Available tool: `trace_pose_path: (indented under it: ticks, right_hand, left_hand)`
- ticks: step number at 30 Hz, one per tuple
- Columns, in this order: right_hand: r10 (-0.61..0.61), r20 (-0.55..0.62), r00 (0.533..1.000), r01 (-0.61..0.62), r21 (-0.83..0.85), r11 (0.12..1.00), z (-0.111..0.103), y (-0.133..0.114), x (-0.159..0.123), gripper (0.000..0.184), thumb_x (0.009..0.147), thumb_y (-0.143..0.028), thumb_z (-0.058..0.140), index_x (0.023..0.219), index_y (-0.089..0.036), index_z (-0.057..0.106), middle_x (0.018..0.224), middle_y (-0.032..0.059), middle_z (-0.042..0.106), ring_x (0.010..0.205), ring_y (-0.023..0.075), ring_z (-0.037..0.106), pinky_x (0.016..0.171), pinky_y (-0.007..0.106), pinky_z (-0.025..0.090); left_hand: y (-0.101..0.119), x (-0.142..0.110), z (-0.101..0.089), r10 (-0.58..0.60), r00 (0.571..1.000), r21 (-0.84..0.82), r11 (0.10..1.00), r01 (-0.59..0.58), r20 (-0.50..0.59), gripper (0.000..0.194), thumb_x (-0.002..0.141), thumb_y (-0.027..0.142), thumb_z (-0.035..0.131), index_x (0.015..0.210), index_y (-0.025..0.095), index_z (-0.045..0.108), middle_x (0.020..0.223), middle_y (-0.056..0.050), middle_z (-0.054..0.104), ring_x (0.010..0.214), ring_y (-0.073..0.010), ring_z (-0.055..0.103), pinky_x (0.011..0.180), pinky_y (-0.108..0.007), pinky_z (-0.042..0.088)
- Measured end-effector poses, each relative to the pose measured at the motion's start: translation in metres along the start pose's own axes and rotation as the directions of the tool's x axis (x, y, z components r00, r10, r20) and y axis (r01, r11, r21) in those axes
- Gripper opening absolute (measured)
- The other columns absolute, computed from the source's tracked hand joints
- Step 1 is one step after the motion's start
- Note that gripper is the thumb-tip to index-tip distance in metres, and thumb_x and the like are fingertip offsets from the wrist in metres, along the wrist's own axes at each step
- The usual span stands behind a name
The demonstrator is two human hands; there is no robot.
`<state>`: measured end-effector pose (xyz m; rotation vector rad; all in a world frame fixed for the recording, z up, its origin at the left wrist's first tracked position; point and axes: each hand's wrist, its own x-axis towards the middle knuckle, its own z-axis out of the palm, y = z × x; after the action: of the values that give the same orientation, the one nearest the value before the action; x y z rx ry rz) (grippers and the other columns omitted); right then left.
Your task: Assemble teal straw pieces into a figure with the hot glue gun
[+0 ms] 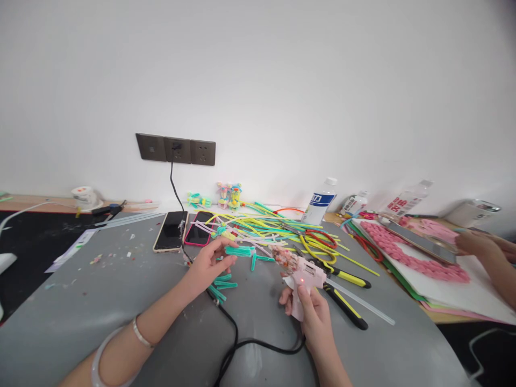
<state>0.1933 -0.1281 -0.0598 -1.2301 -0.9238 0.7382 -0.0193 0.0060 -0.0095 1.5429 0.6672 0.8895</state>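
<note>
My right hand (pixel 312 312) is wrapped round the handle of a pale pink hot glue gun (pixel 308 274), with a red light on its side. A clear glue stick (pixel 363 301) juts from its back, and its nozzle end is crusted with glue and bits. Between the fingers of my left hand (pixel 212 263) is a folded teal pipe cleaner (pixel 239 251), held a little left of the nozzle. More cut teal pipe cleaners (pixel 223 285) lie just below that hand. Another teal piece (pixel 258 259) rests between the two hands.
Behind lie loose yellow, green and pink pipe cleaners (pixel 258 226), orange-handled scissors (pixel 320 239), black-and-yellow pliers (pixel 346 306) and two phones (pixel 170 231). A bottle (pixel 320 201) stands near the wall. The gun's black cord (pixel 266 344) loops in front. Another person's hand (pixel 479 244) is at right.
</note>
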Motion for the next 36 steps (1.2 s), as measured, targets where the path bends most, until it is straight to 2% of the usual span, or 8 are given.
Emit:
trace_pose_path:
  ticks: [4,7,13,17,21,27,31,36]
  right_hand:
    - [-0.002,0.003,1.000,0.002,-0.014,1.000,0.000,0.000,0.000,0.053,0.085,-0.066,0.059,0.080,-0.014,0.071,0.059,0.0064,0.067,0.043,0.0147,0.053,0.045,0.027,0.042]
    - [0.004,0.006,1.000,-0.004,-0.005,1.000,-0.001,0.001,0.000,0.053,0.085,-0.065,0.059,0.084,-0.014,0.072,0.059,0.0060,0.067,0.043,0.0144,0.053,0.046,0.027,0.042]
    - [0.011,0.003,1.000,-0.011,-0.006,1.000,-0.002,0.003,0.000,0.054,0.085,-0.066,0.059,0.069,-0.015,0.068,0.059,0.0067,0.067,0.044,0.0137,0.053,0.046,0.027,0.041]
    - [0.004,0.003,1.000,-0.004,-0.008,1.000,-0.001,0.002,-0.001,0.053,0.085,-0.065,0.059,0.072,-0.015,0.069,0.058,0.0064,0.066,0.044,0.0144,0.053,0.047,0.027,0.042]
    - [-0.002,0.009,1.000,0.002,-0.006,1.000,-0.001,0.002,0.000,0.052,0.086,-0.064,0.059,0.076,-0.015,0.070,0.059,0.0062,0.067,0.044,0.0145,0.053,0.047,0.028,0.043]
    - [-0.001,0.016,1.000,0.001,0.017,1.000,-0.004,0.008,0.000,0.049,0.088,-0.061,0.060,0.079,-0.014,0.071,0.061,0.0059,0.067,0.045,0.0138,0.054,0.048,0.027,0.043]
    - [-0.010,0.022,1.000,0.009,0.022,1.000,-0.004,0.010,-0.001,0.048,0.089,-0.059,0.059,0.077,-0.015,0.071,0.062,0.0060,0.067,0.046,0.0137,0.054,0.049,0.026,0.043]
    - [0.001,0.018,1.000,-0.002,0.033,0.999,-0.003,0.005,0.000,0.049,0.086,-0.062,0.061,0.080,-0.015,0.071,0.060,0.0054,0.067,0.044,0.0132,0.053,0.047,0.025,0.042]
  left_hand:
    - [0.002,0.001,-0.001,-0.017,0.999,-0.009,1.000,0.017,0.031,0.032,0.085,0.049,0.064,0.098,0.019,0.061,0.081,0.000,0.056,0.065,-0.0128,0.059,0.056,-0.023,0.053]
    - [0.000,0.001,-0.002,-0.005,1.000,0.006,1.000,0.005,0.013,0.033,0.084,0.050,0.065,0.095,0.019,0.060,0.084,-0.001,0.055,0.070,-0.0145,0.060,0.053,-0.022,0.052]
    - [-0.009,0.001,-0.003,-0.010,1.000,0.019,1.000,0.010,-0.009,0.028,0.085,0.041,0.067,0.101,0.019,0.061,0.093,-0.004,0.060,0.083,-0.0180,0.061,0.055,-0.021,0.053]
    - [-0.010,0.001,-0.004,-0.037,0.999,0.063,0.997,0.038,-0.011,0.031,0.083,0.038,0.069,0.107,0.018,0.067,0.107,-0.009,0.065,0.096,-0.0214,0.060,0.060,-0.022,0.056]
    - [-0.008,0.002,-0.004,-0.063,0.998,0.064,0.996,0.064,-0.016,0.034,0.080,0.038,0.071,0.106,0.017,0.070,0.091,-0.006,0.064,0.081,-0.0182,0.062,0.060,-0.024,0.057]
    - [-0.003,0.001,0.000,-0.108,0.994,-0.050,0.993,0.109,0.023,0.039,0.078,0.048,0.072,0.098,0.015,0.065,0.071,-0.002,0.066,0.066,-0.0165,0.064,0.055,-0.025,0.053]
    - [-0.001,0.000,0.001,-0.127,0.991,-0.106,0.986,0.130,0.030,0.040,0.076,0.052,0.074,0.091,0.017,0.060,0.067,0.002,0.062,0.059,-0.0135,0.062,0.054,-0.024,0.052]
    - [0.000,0.000,0.000,-0.078,0.997,-0.050,0.996,0.079,0.018,0.033,0.081,0.048,0.070,0.090,0.018,0.062,0.065,0.004,0.057,0.056,-0.0109,0.059,0.055,-0.022,0.049]
